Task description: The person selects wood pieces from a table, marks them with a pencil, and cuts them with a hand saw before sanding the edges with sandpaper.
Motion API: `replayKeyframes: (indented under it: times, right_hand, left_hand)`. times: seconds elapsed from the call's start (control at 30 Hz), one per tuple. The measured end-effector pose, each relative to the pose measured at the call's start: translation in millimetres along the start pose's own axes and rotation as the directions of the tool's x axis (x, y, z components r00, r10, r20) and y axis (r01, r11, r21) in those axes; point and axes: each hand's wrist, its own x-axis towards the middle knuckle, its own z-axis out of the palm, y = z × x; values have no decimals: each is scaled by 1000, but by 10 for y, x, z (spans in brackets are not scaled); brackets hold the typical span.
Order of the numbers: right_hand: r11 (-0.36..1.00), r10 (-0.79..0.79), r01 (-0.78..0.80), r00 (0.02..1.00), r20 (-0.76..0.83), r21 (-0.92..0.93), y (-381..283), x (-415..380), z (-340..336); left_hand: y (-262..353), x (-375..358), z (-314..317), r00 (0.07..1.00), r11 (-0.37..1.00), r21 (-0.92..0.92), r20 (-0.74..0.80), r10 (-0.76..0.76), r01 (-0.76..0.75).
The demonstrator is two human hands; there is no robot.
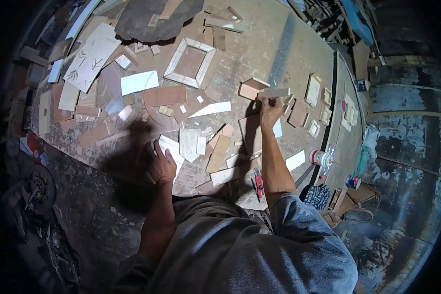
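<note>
My right hand (271,112) is closed in a pinch on a thin wood strip (278,92), held above the worktable (259,44). Just left of it stands a small folded wooden corner piece (253,87), two thin panels meeting at an angle. My left hand (161,165) has its fingers apart with nothing in them, near the table's front edge. Beside those fingers lies a pale angular offcut (173,152), and a whitish wooden board (190,143) is a little further right. A brown panel (250,131) lies left of my right forearm, partly in its shadow.
A rectangular wooden frame (208,73) lies further back among several scattered offcuts. Small framed wooden pieces (312,89) line the right side. Red-handled pliers (258,183) lie near my body. A white container with a red band (319,158) stands at the right edge.
</note>
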Motion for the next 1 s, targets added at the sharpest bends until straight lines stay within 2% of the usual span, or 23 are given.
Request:
replayKeyframes:
  times: [0.1, 0.13, 0.23, 0.27, 0.3, 0.37, 0.4, 0.43, 0.5, 0.53, 0.57, 0.6, 0.67, 0.7, 0.73, 0.8, 0.83, 0.87, 0.93, 1.0]
  right_hand:
    - [982, 28, -11, 996, -87, 189, 134, -226, -149]
    - [984, 101, -89, 992, -73, 153, 124, -344, -243]
    - [951, 305, -301, 952, -41, 74, 43, -807, -642]
    - [933, 355, -353, 934, -24, 73, -15, -998, -791]
    - [913, 403, -401, 915, -6, 75, -100, -1186, -937]
    - [883, 411, -413, 910, 59, 222, -426, -1524, -1248]
    - [860, 416, -429, 903, 107, 276, -792, -1616, -1429]
    - [832, 419, -446, 895, 153, 330, -1160, -1714, -1621]
    - [691, 388, -407, 906, 168, 597, -1791, -1916, -2053]
    - [690, 283, -258, 956, 76, 676, -2178, -1986, -2218]
    - [633, 49, -131, 990, 129, 763, -2553, -2016, -2484]
    - [520, -188, -52, 967, 174, 853, -2925, -2062, -2755]
    - [271, -306, 35, 951, 52, 962, -3271, -2185, -2799]
    - [320, -336, 54, 940, 60, 946, -3364, -2278, -2877]
    - [401, -314, 86, 948, 49, 912, -3426, -2428, -2928]
    - [469, -256, 91, 966, 37, 879, -3557, -2672, -2979]
    - [477, -250, 85, 967, 42, 875, -3602, -2728, -3018]
    - [483, -230, 68, 972, 51, 873, -3657, -2786, -3076]
    - [494, -212, 61, 976, 52, 867, -3778, -2929, -3180]
    - [538, -223, 121, 975, 2, 834, -3905, -3105, -3212]
  left_hand:
    - [-38, -4, 70, 999, 999, 8, -41, 34, -33]
    - [35, -8, -21, 997, 993, 111, -54, 49, -42]
    - [-83, 0, 162, 945, 978, -13, -260, 197, -207]
    - [-71, -32, 111, 947, 975, 58, -234, 221, -213]
    - [-135, -38, 193, 920, 961, 77, -276, 278, -267]
    - [-332, -9, 422, 849, 923, 124, -364, 384, -364]
    - [-79, -65, 84, 975, 968, 204, -135, 177, -147]
    - [-71, -75, 86, 955, 956, 241, -204, 215, -164]
    - [-44, -77, 64, 968, 967, 209, -174, 182, -145]
    - [-3, -74, 76, 972, 975, 196, -187, 145, -108]
    - [20, -94, 56, 971, 974, 199, -187, 150, -112]
    - [28, -98, 45, 975, 969, 219, -166, 149, -111]
    - [-235, -138, 46, 984, 976, 195, -129, 121, -95]
    - [-99, -142, 210, 987, 987, 139, -126, 99, -81]
    - [-51, -163, 291, 954, 955, 288, -263, 147, -67]
    - [-207, -146, 152, 968, 963, 241, -189, 165, -118]
    - [-39, -112, 127, 974, 977, 181, -174, 144, -112]
    - [-22, -129, 108, 985, 971, 225, -137, 109, -76]
    - [-39, -118, 143, 977, 973, 210, -169, 134, -97]
    - [-71, -108, 135, 967, 969, 215, -193, 166, -123]
